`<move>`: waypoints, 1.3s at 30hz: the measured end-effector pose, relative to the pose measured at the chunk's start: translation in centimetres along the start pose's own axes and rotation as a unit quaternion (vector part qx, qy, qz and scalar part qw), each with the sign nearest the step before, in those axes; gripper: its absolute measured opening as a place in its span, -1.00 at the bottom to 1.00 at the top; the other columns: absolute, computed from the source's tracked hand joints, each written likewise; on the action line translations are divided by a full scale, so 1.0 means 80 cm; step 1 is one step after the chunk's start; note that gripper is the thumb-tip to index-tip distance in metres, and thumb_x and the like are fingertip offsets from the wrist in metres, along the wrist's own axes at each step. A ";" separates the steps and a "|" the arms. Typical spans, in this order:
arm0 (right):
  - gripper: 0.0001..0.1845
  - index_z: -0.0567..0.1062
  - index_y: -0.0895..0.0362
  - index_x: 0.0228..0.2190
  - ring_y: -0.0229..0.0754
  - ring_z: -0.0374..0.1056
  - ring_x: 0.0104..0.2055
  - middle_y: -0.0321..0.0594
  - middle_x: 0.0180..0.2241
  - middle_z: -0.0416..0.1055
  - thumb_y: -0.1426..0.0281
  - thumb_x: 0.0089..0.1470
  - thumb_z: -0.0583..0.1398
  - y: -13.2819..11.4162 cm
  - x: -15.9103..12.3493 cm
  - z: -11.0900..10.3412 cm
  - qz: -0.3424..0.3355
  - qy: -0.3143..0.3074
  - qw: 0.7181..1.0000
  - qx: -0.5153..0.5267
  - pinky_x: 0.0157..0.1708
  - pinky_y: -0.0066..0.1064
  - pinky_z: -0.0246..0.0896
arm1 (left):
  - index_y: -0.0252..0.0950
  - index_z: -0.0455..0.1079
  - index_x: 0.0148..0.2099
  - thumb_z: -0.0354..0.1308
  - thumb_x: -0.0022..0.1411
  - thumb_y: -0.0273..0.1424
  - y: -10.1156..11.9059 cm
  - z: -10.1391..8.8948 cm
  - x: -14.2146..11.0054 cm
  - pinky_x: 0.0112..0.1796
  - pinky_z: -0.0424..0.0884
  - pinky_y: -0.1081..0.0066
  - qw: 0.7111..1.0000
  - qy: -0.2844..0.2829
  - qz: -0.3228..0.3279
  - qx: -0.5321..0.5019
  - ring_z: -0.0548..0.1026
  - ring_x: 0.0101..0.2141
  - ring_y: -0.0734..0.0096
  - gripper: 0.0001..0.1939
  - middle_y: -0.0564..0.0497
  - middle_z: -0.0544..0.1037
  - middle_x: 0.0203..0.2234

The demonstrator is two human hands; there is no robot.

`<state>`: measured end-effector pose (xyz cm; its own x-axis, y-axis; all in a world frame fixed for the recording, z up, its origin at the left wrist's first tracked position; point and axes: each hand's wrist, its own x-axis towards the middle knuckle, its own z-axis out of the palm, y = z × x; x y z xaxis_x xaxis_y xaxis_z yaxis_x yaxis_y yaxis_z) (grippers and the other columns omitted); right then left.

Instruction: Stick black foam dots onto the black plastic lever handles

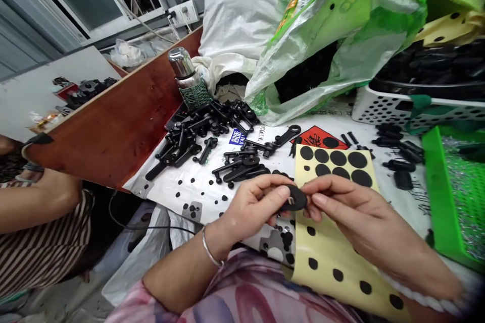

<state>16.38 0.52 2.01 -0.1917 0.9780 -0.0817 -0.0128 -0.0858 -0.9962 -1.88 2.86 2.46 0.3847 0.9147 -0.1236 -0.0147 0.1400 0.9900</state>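
Right at the front of the sheet-covered desk, both hands are on one small thing — a thin black disc, probably rubber, pinched up in the air just above the left edge of a cream backing sheet. The left hand, a silver bangle on its wrist, is closed in a pinch on the disc's left side, while the right hand comes in from the other side, its fingertips closed on the right rim. The disc looks light, soft and a little floppy, and one face may well be tacky, so the rim seems the place to take hold — a fingertip pinch, no more. Further up the sheet sit rows of larger black discs, with small black dots across its lower part. Toward the back left of the desk lies a heap of black plastic fittings, beside a steel flask in a green mesh sleeve. Over at the right edge are a bright green tray and a white perforated basket. Off to the left, a co-worker's striped sleeve sits near a reddish wooden board.
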 end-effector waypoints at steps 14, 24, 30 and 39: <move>-0.62 0.50 0.14 -0.31 -0.30 0.26 -0.60 -0.29 -0.58 0.39 0.09 -0.05 0.27 -0.004 0.000 0.051 0.154 -0.029 0.987 0.018 -0.59 -0.48 0.22 | -0.38 0.36 0.11 0.14 0.17 -0.14 0.005 -0.106 0.061 0.11 0.18 0.13 0.848 0.033 0.222 0.480 0.31 0.10 0.08 -0.45 -0.29 0.35 0.09; -0.54 0.45 0.18 -0.20 0.04 0.39 -0.05 -0.02 -0.03 0.42 0.17 -0.08 0.34 0.003 -0.008 0.105 0.324 0.021 0.861 0.391 -0.07 -0.18 0.33 | -0.42 0.08 0.29 0.05 0.06 0.17 0.009 -0.138 0.118 0.18 0.06 0.20 0.822 -0.148 0.135 0.533 0.16 0.21 0.03 -0.05 -0.32 0.17 0.22; -0.45 0.48 0.21 -0.26 0.12 0.35 0.00 0.02 -0.06 0.42 0.09 -0.21 0.39 0.010 0.004 0.105 0.328 0.060 0.875 0.350 -0.07 -0.16 0.32 | -0.37 0.37 0.04 0.01 -0.05 0.28 0.020 -0.144 0.109 -0.01 0.26 0.19 0.807 -0.097 0.072 0.578 0.35 -0.03 0.02 -0.11 -0.22 0.38 -0.09; -0.51 0.35 0.15 -0.19 0.01 0.39 -0.15 -0.03 -0.18 0.43 0.06 -0.03 0.21 0.013 0.037 0.061 0.256 0.099 0.962 -0.009 -0.32 -0.25 0.36 | -0.33 0.32 0.06 -0.04 -0.08 0.32 0.018 -0.140 0.088 -0.11 0.31 0.20 0.830 -0.032 -0.012 0.556 0.42 -0.12 0.02 -0.08 -0.20 0.44 -0.12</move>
<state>11.03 2.39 0.87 0.0211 0.8261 -0.5632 0.0502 -0.5635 -0.8246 -9.50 13.74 2.29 0.4212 0.8897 -0.1761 0.8419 -0.3112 0.4409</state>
